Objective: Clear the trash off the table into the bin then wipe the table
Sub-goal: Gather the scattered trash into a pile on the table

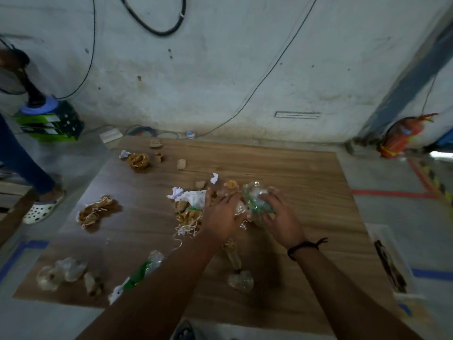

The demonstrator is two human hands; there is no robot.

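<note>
1. Gripping a crumpled clear plastic bottle [257, 200] with green label, my right hand [282, 222] has fingers curled around it, centre of frame.
2. My left hand [220, 217] is spread wide, fingers resting on the paper and plastic scraps [191, 204] just beside the bottle.
3. More trash lies across the wooden table [306, 173]: a second bottle [139, 271] lower left, brown paper wads [96, 211] at left.
4. A white tray [392, 261] sits at the table's right edge.

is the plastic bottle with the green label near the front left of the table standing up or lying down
Lying down. The plastic bottle rests on its side on the table, crushed, stretched diagonally beside the left forearm, with neither hand touching it.
</note>
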